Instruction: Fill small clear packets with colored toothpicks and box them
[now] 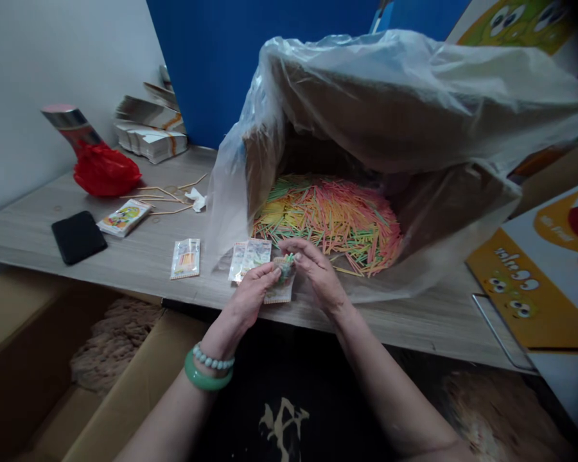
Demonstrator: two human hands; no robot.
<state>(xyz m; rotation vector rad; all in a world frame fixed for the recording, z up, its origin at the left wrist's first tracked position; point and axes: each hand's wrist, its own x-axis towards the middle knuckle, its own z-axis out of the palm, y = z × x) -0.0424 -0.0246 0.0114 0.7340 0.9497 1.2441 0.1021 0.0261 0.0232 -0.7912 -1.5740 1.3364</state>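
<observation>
My left hand pinches a small clear plastic packet with a patterned edge, at the front of the table. My right hand is at the packet's upper end, its thumb and fingers closed around the tips of some thin green sticks. How far the sticks reach into the packet is hard to make out. Two overlapping packets lie just left of my hands, and another packet with orange sticks is farther left. Behind my hands, a heap of thin coloured sticks spills inside a plastic-lined carton.
On the left are a black phone, a stack of printed cards, a red plastic bag around a cylinder, and rubber bands. Bundled flat cartons stand behind. Printed boxes are at right; an open cardboard box sits below left.
</observation>
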